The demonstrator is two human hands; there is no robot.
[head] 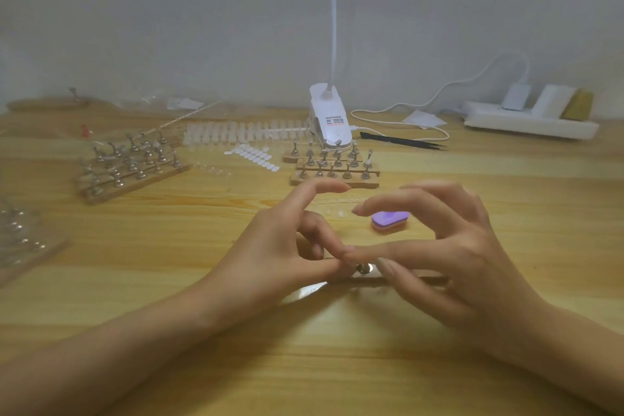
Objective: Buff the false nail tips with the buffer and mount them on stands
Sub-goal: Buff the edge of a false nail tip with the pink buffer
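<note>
We see the left hand (270, 246) and right hand (449, 246) touching thumb tips over a shiny round metal stand (363, 268) on a wooden strip (371, 278). We cannot tell if either pinches anything. A purple foam buffer (390, 221) lies just behind on the grainy wooden table (169, 246).

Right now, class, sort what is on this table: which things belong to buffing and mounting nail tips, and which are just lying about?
For the job: buffer, nail tip strip, rack of stands, nearest stand.
Lying about: clip lamp, power strip, black tool.
</note>
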